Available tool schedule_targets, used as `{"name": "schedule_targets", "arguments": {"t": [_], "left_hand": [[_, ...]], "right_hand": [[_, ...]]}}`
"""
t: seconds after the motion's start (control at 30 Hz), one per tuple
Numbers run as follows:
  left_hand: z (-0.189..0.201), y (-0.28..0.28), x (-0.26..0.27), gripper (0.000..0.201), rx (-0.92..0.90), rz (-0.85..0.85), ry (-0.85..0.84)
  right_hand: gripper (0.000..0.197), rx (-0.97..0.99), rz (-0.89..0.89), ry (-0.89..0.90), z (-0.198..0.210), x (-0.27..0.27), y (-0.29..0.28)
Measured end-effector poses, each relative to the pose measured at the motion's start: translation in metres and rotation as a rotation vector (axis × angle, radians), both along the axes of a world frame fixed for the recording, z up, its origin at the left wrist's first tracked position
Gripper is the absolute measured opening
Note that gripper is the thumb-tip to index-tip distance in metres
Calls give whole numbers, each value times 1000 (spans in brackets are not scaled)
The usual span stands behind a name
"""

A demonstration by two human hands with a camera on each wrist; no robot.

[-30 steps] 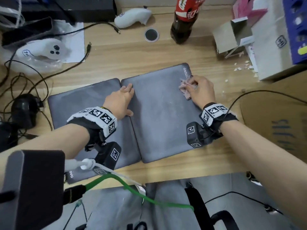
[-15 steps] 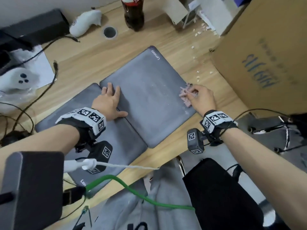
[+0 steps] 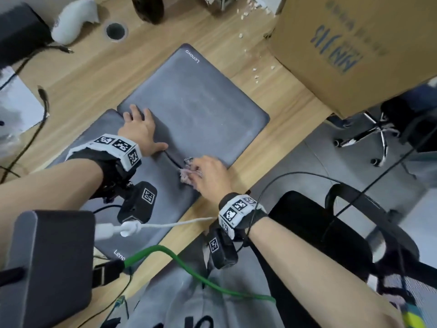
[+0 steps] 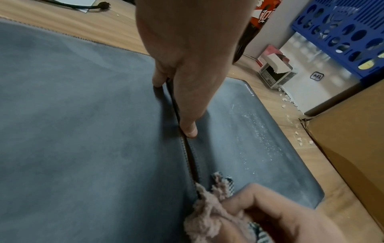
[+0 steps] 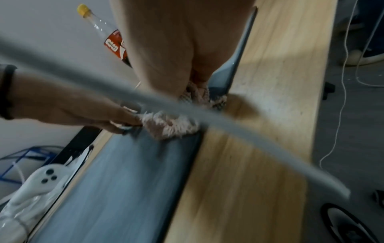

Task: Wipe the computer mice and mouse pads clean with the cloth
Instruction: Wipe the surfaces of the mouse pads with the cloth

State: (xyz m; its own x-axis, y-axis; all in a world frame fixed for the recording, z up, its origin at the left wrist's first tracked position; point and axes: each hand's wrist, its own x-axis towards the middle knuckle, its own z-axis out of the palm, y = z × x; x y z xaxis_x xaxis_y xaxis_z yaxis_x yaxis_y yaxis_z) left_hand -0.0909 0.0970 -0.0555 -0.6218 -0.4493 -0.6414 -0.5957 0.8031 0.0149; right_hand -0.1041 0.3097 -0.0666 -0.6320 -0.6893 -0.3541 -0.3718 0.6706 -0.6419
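Observation:
Two grey Lenovo mouse pads lie side by side on the wooden desk: the right pad [image 3: 201, 105] and the left pad [image 3: 151, 209], which it slightly overlaps. My left hand [image 3: 139, 131] lies flat across their seam, fingers straight, pressing them down; its thumb [image 4: 188, 126] rests on the right pad's edge. My right hand [image 3: 208, 174] grips a bunched pink cloth [image 3: 186, 177] at the near end of the seam. The cloth [image 4: 207, 212] touches both pads there. White dust streaks the right pad [image 4: 255, 131]. No computer mouse shows.
A large cardboard box [image 3: 354, 50] stands at the right, with white crumbs [image 3: 255, 72] beside it. A cola bottle [image 3: 147, 7], a white controller [image 3: 71, 22] and cables sit at the back. An office chair [image 3: 343, 233] is near my right arm.
My right hand has dragged the cloth from the right pad's far right corner down and left to the near end of the seam. The left hand stays flat on the seam. My head has turned right.

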Motion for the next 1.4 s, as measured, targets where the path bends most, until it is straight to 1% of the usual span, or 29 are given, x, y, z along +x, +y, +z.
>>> {"name": "schedule_targets", "arguments": {"t": [0.13, 0.2, 0.33, 0.43, 0.5, 0.57, 0.6, 0.7, 0.77, 0.8, 0.83, 0.9, 0.93, 0.97, 1.03, 1.1, 1.17, 1.2, 1.23, 1.27, 1.33, 1.37, 1.4], "left_hand": [[0, 3, -3, 105, 56, 46, 8], [-1, 2, -2, 105, 65, 60, 19], [-7, 1, 1, 106, 74, 68, 46], [-8, 2, 1, 108, 68, 84, 49], [-8, 3, 0, 108, 57, 88, 41], [-8, 3, -1, 109, 49, 95, 30], [-8, 4, -1, 109, 48, 93, 26], [-5, 3, -4, 110, 44, 105, 23], [-4, 3, -7, 109, 47, 122, 19], [-3, 3, -9, 109, 47, 127, 14], [-2, 2, -10, 109, 50, 133, 7], [-3, 3, -10, 108, 57, 151, 5], [-3, 3, -9, 107, 61, 160, 7], [-3, 3, -9, 106, 65, 165, 11], [-5, 4, -8, 106, 73, 178, 22], [-6, 4, -8, 105, 72, 186, 35], [-7, 3, -7, 104, 75, 193, 48], [-8, 3, -7, 104, 79, 196, 52], [-7, 2, -6, 104, 80, 195, 56], [-6, 2, -7, 104, 77, 193, 61], [-6, 3, -7, 103, 74, 199, 70], [-5, 4, -8, 102, 77, 202, 74], [-5, 4, -9, 101, 80, 205, 75]], "right_hand": [[6, 38, 103, -47, 6, -32, 8], [7, 28, 40, -25, 6, -59, 18], [11, 32, -180, 72, 5, -133, 37], [12, 16, -290, 93, 7, -176, 30], [9, 30, -315, 135, 4, -185, 19], [7, 14, -321, 159, -2, -178, 4], [7, 7, -282, 152, -5, -168, -3], [7, -9, -67, 74, -11, -110, -20], [4, -49, 113, 5, -7, -68, -22], [5, -60, 198, -31, -3, -56, -19], [6, -72, 282, -58, -3, -53, -13], [9, -70, 374, -81, -2, -74, -5], [11, -47, 356, -87, -1, -92, -1], [11, -35, 287, -72, -2, -112, 3], [10, -24, 94, -9, -2, -156, 9], [9, 6, -43, 37, 1, -190, 8], [6, 14, -130, 92, 1, -195, -4], [7, 26, -155, 119, 1, -184, -13], [10, 34, -158, 128, -1, -167, -21], [13, 30, -115, 104, -2, -143, -28], [12, 5, 97, 14, 1, -89, -31], [7, 0, 221, -19, 2, -71, -26], [7, -11, 322, -34, 3, -65, -19]]}}
